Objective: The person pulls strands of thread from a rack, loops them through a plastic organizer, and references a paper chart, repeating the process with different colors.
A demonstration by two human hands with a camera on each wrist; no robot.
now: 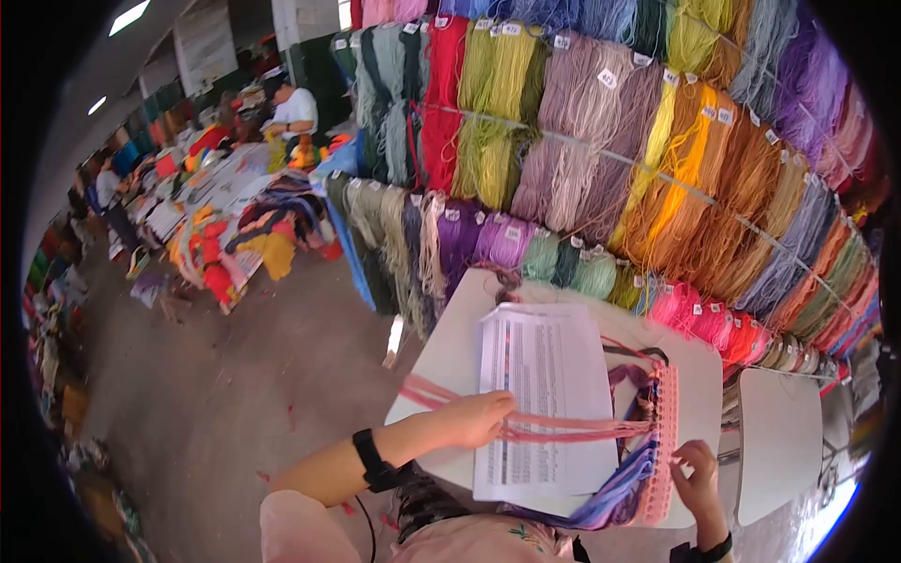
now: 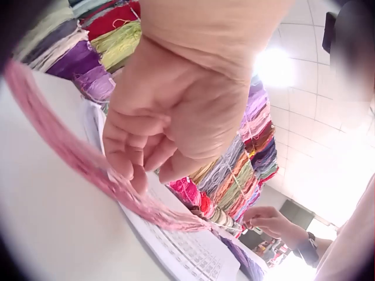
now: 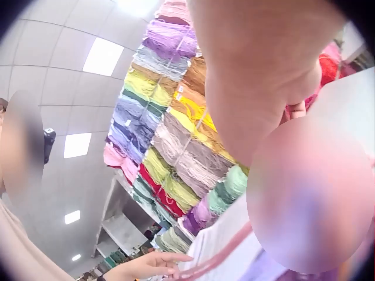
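A band of pink yarn point(image 1: 572, 434) crosses printed sheets point(image 1: 554, 366) on a white table and runs to a pink strip with a row of holes point(image 1: 666, 413). The fingertips of my left hand point(image 1: 481, 418) lie against this yarn, loosely bent, with the thumb apart from it in the left wrist view. Beside the strip's right edge is my right hand point(image 1: 696, 474), fingers bent together; I cannot tell whether they pinch a thread. Blue and purple yarn point(image 1: 631, 486) hangs from the strip's left side. A blurred patch covers much of the right hand's area in its wrist view.
Behind the white table point(image 1: 446, 352) stand racks of numbered yarn hanks point(image 1: 572, 141) in many colours. A second white surface point(image 1: 779, 441) is at the right. Farther left, people stand around a long table heaped with colourful yarn point(image 1: 221, 253).
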